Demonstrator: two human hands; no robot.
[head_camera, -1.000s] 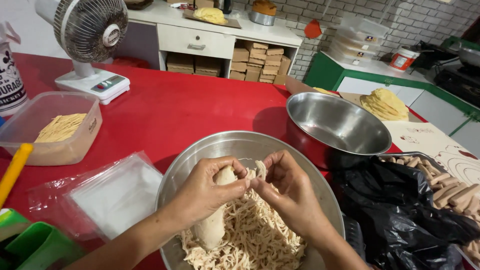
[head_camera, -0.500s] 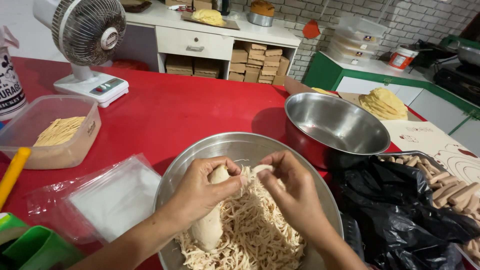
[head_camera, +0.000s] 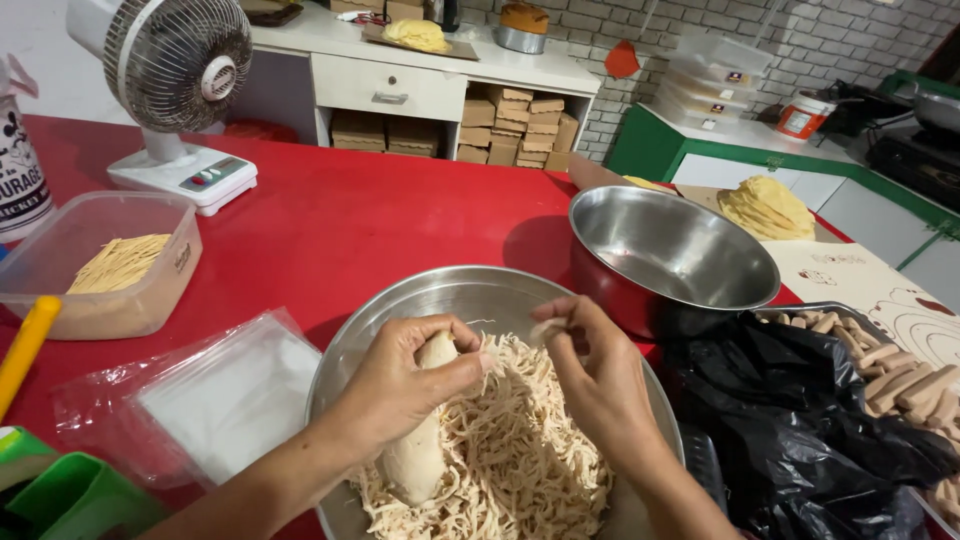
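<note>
Chicken piece (head_camera: 415, 450), gripped by left hand (head_camera: 400, 385) while right hand (head_camera: 590, 375) fingers pinch a strand, could slip at six o'clock of the steel bowl (head_camera: 400, 300) if moist.

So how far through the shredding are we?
Done: a heap of pale shreds fills the metal bowl. In hand: the left hand grips one whole piece; the right hand pinches a strip. Left: most of that piece.
</note>
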